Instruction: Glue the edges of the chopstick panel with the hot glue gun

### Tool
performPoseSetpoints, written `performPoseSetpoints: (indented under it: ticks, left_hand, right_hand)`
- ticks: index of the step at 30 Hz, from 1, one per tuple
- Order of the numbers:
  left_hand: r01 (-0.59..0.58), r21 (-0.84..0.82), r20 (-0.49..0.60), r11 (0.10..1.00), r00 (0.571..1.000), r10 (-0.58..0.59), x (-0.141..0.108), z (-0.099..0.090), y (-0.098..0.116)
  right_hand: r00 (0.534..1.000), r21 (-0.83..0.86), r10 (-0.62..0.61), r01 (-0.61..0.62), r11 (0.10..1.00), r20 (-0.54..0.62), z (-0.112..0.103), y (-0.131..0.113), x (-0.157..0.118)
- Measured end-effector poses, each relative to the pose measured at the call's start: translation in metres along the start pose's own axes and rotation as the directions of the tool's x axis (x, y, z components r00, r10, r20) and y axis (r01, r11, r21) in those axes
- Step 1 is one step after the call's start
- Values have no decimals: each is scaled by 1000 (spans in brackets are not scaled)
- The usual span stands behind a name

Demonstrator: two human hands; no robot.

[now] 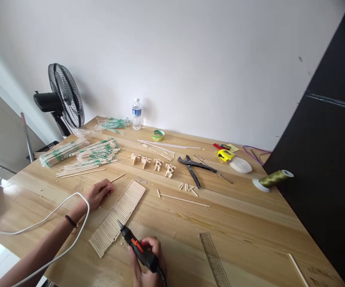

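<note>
My right hand point(151, 261) is wrapped round a black, corded, pen-shaped tool point(139, 249) with an orange slider and a narrow pointed tip. That tip is over the lower half of a mat of thin wooden sticks point(120, 215) laid side by side on the table. Left of the mat's upper end, my left hand point(100, 193) rests with its fingers curled closed. A thin wooden stick point(118, 177) reaches out beside its fingers; whether they grip it, I cannot tell.
Bundled sticks point(93, 153), small stick assemblies point(145, 161), black cutters point(192, 165) and a water bottle point(137, 114) stand farther back. A ruler point(214, 259), tape measure point(224, 155) and thread spool point(274, 179) are rightward. A white cable point(81, 235) crosses my left forearm.
</note>
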State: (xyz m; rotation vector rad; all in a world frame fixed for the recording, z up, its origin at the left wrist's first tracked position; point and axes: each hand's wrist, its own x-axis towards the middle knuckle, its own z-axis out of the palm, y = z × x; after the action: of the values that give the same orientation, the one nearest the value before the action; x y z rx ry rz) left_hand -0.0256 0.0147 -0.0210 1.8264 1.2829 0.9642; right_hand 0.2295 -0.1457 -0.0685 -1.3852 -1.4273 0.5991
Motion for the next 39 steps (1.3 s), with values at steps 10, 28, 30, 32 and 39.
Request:
performPoseSetpoints:
  ticks: [10,28,30,32,39]
  left_hand:
    - [50,-130,26,990,999,-47,-5,0,-4]
    - [100,-383,215,918,977,-17,0,-22,-28]
    - [91,-380,222,920,975,-5,0,-23,-25]
    - [83,-372,219,924,976,0,-1,-24,-21]
    - [78,-317,156,945,987,-29,-5,-19,-12]
  right_hand:
    - [985,85,138,-130,988,-103,10,2,-2]
    - [947,-179,163,-217,960,-277,2,-11,15]
    - [943,-192,175,-235,953,-284,4,-11,14]
    - [939,-199,184,-247,948,-289,5,-11,12]
    - [959,-221,182,-230,948,-218,1,-11,7]
